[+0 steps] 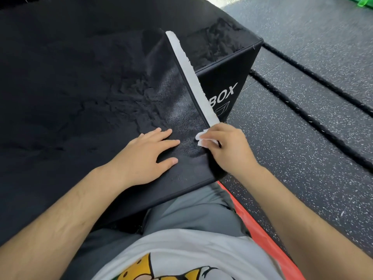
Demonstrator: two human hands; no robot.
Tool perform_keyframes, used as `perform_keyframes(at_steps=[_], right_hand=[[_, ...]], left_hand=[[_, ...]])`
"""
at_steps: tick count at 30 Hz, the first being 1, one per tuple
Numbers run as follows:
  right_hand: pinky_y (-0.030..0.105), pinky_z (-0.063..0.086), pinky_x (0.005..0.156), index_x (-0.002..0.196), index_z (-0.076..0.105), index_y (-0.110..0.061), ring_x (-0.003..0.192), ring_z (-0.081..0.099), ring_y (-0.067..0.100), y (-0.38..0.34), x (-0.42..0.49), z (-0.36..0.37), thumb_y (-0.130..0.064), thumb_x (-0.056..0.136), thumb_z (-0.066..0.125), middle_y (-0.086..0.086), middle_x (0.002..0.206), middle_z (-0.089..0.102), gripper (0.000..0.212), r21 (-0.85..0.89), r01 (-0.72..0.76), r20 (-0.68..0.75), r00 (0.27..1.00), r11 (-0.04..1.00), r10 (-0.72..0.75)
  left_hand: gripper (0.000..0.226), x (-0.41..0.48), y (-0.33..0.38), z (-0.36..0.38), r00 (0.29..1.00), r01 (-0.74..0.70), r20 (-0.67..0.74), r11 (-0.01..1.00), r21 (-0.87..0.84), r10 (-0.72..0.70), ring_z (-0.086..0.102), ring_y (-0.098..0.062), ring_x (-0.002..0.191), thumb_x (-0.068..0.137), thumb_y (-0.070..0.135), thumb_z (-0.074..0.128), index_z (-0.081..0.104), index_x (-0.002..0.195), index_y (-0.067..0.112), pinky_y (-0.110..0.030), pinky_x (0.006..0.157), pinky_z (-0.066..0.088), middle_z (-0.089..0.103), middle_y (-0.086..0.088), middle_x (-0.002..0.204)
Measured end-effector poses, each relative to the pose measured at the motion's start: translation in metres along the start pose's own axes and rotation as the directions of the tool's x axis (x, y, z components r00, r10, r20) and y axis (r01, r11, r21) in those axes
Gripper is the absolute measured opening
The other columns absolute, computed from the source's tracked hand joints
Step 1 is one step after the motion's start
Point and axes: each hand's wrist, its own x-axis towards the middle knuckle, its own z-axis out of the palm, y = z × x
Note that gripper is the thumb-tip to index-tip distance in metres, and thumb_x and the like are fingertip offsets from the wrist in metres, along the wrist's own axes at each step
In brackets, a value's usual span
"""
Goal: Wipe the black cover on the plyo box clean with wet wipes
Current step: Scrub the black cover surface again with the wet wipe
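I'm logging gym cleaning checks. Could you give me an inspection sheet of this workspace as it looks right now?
Surface: black cover, wrinkled further back, smoother with a sheen near the hands.
Job's things: wet wipe, white and crumpled, on the cover beside the white strip along its edge; plyo box side shows white "BOX" lettering.
Clutter: nothing seen.
Grippers: left hand flat on the cover, fingers straight; right hand pinches the wipe.
Cables: two black ropes lie on the floor to the right.
Surroundings: speckled rubber floor; red mat edge by the person's legs; green object at top right, too cropped to identify.
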Motion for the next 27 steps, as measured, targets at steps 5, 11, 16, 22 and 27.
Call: perform_keyframes(at_steps=[5,11,16,22,27], right_hand=[[0.021,0.049,0.089,0.095,0.081,-0.021,0.095,0.068,0.011,-0.023,-0.029,0.009,-0.012,0.088,0.077,-0.007,0.096,0.072,0.012,0.091,0.131,0.097,0.986,0.987,-0.139],[0.021,0.048,0.09,0.092,0.082,-0.022,0.092,0.066,0.006,-0.006,-0.026,-0.002,-0.012,0.085,0.079,-0.011,0.093,0.071,0.013,0.016,-0.032,-0.04,0.999,0.999,0.033],[0.028,0.052,0.091,0.097,0.081,-0.017,0.101,0.068,0.006,-0.007,-0.044,-0.008,-0.01,0.089,0.077,-0.008,0.099,0.073,0.011,0.13,0.152,0.085,0.983,0.98,-0.164],[0.027,0.049,0.096,0.098,0.081,-0.016,0.106,0.064,0.01,-0.005,-0.059,-0.011,-0.008,0.089,0.076,-0.007,0.104,0.072,0.013,0.125,0.086,0.042,0.995,0.988,-0.092],[0.033,0.053,0.094,0.098,0.081,-0.016,0.109,0.066,0.009,0.02,-0.07,-0.035,-0.009,0.088,0.077,-0.009,0.104,0.072,0.013,0.197,0.029,0.115,0.992,0.98,-0.052]], left_hand=[[0.058,-0.01,0.009,0.005,0.998,-0.058,0.029,0.998,0.004,0.058,0.005,0.0,0.151,0.092,0.065,0.049,0.035,0.147,0.052,-0.03,0.118,0.014,0.011,0.027,0.162],[0.058,-0.011,0.008,0.004,0.997,-0.049,0.049,0.998,-0.034,0.051,0.0,0.007,0.148,0.092,0.066,0.047,0.034,0.147,0.055,-0.024,0.114,0.009,0.007,0.031,0.161],[0.058,-0.013,0.009,0.004,0.998,-0.054,0.041,0.998,-0.041,0.056,-0.001,0.003,0.15,0.093,0.064,0.046,0.033,0.148,0.053,-0.029,0.123,0.004,0.006,0.027,0.163],[0.054,-0.02,0.021,0.01,0.996,-0.086,0.016,0.996,-0.026,0.086,0.004,0.0,0.151,0.092,0.062,0.053,0.041,0.144,0.053,-0.034,0.122,0.007,0.015,0.029,0.16],[0.061,-0.021,0.015,0.01,0.995,-0.094,0.033,0.992,-0.089,0.097,0.0,0.008,0.149,0.083,0.073,0.042,0.042,0.141,0.057,-0.037,0.125,0.007,0.014,0.033,0.159]])
